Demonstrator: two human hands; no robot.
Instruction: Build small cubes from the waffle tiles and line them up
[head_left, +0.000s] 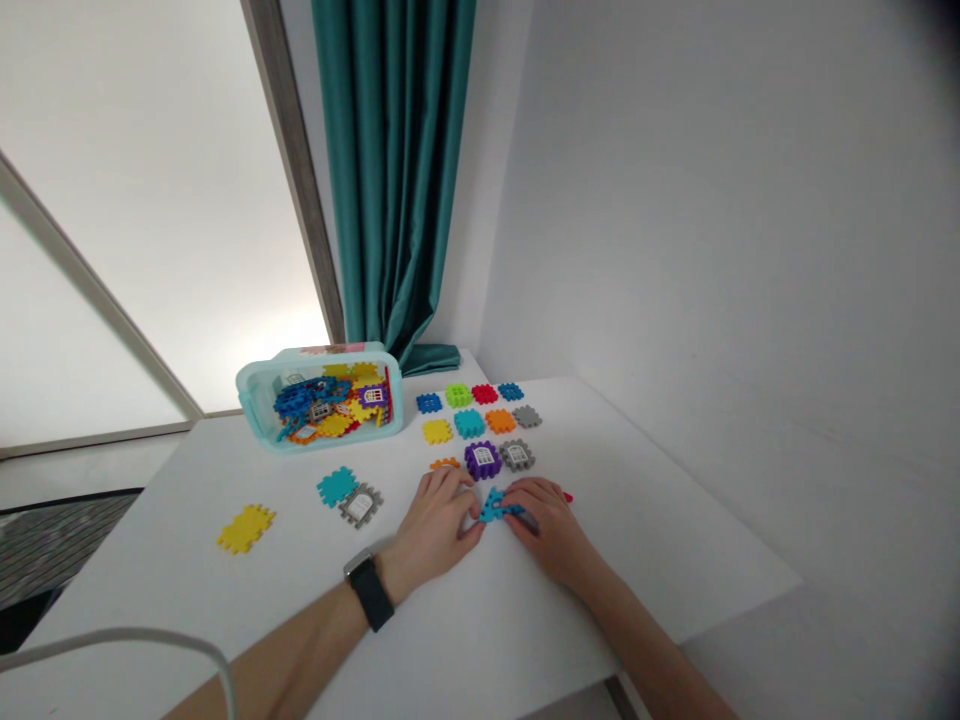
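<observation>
Both my hands meet on the white table (480, 620) around a small blue interlocking tile piece (493, 505). My left hand (435, 520), with a black watch on its wrist, pinches the piece from the left. From the right, my right hand (541, 520) grips the same piece, fingers curled. A bit of red tile (568, 497) shows behind my right hand and an orange tile (445, 463) lies just beyond my left hand. A purple window tile (482, 458) and a grey window tile (517, 454) lie right behind the hands.
A row of coloured tiles (470, 410) lies further back. A clear tub (321, 408) on its side holds several more tiles. Left of the hands lie a teal tile (337, 486), a grey window tile (361, 505) and a yellow tile (246, 528). A teal curtain (390, 170) hangs behind.
</observation>
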